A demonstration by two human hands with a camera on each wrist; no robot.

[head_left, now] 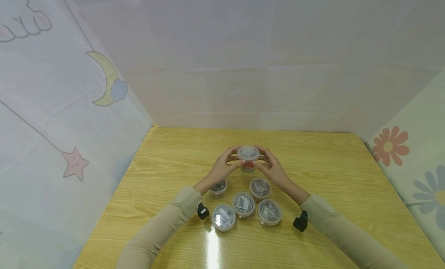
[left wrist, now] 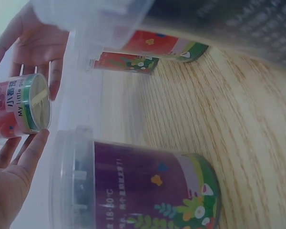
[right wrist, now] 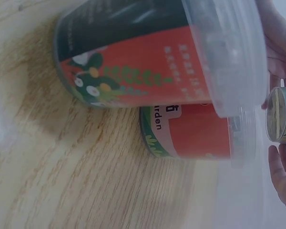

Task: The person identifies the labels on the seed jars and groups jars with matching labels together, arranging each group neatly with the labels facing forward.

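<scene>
A lidded plastic tub [head_left: 248, 165] with a red label printed "My little garden" is held up off the table between both hands. My left hand [head_left: 223, 164] grips its left side, thumb in front and fingers behind. On the other side my right hand [head_left: 272, 169] grips it in the same way. The left wrist view shows the underside of this tub [left wrist: 19, 105] clear of the wood, with a pale strip visible inside. Closer to me stand several similar tubs, among them a tub [head_left: 243, 204] in the middle and a tub [head_left: 218, 186] partly behind my left wrist.
Other lidded tubs stand at front left [head_left: 224, 218], front right [head_left: 269, 212] and back right [head_left: 260, 188]. A purple-labelled tub [left wrist: 148, 186] is near my left wrist. The wooden table [head_left: 167, 153] meets cloth-covered walls [head_left: 222, 87] at the back and sides.
</scene>
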